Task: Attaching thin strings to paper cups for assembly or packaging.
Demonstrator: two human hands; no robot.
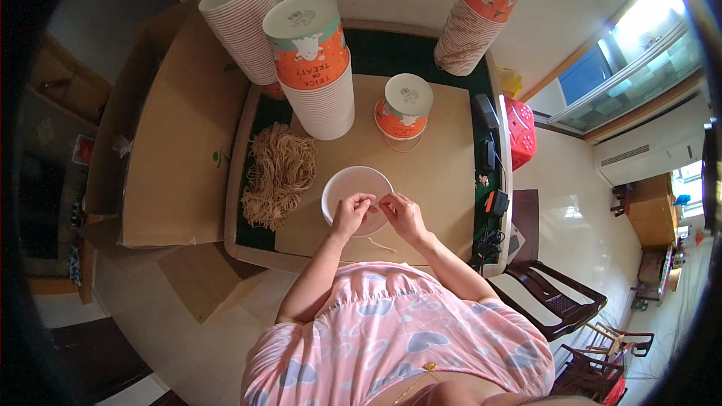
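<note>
"Pink top (398, 316) fills the near side of my feed, right up against the worktop (254, 237)."

"And the fingers?"

"Left hand (352, 215) and right hand (404, 218) meet over the near part of the white bucket (336, 183). Their fingertips are bent in, almost touching; I can't tell from here whether they grasp anything, it's too small."

"Where exactly is that bucket?"

"Mouth up on the cardboard sheet (444, 188), near side, about the middle. A string end (382, 244) shows just outside its near rim."

"What's around it?"

"To its left I have a string bundle (282, 173). Farther off stands an upturned orange bucket (403, 119) with a string loop (408, 149) at its near side, and left of that a tall stack (323, 105) of upturned buckets. Black adapters (489, 154) line the right edge; right of them I see a red stool (520, 135)."
</note>
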